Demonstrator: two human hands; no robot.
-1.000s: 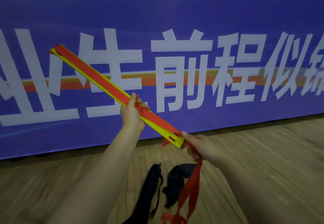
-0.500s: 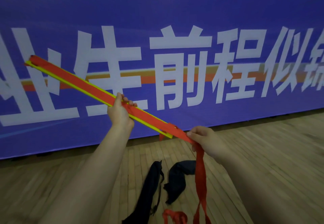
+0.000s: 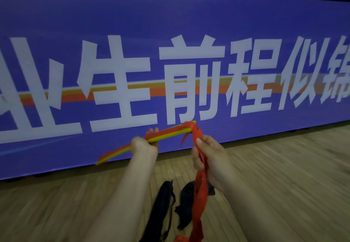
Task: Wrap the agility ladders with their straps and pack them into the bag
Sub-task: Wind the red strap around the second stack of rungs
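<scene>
My left hand (image 3: 144, 145) grips a stack of yellow ladder rungs (image 3: 171, 134) near its middle; the stack lies almost level, its far end tipped up to the right and its near end dipping left. A red strap (image 3: 201, 186) loops around the stack's right end and hangs down toward the floor. My right hand (image 3: 210, 154) pinches this strap just below the loop. On the wooden floor beneath my arms lie two black bags, a long narrow bag (image 3: 161, 209) and a crumpled bag (image 3: 186, 200).
A large blue banner (image 3: 170, 23) with white characters stands upright along the back. Wooden floor (image 3: 284, 175) spreads out to the right and left of the bags.
The rung stack has swung from pointing up-left to nearly level, its right end now highest. My right hand has risen and drawn the red strap around that end.
</scene>
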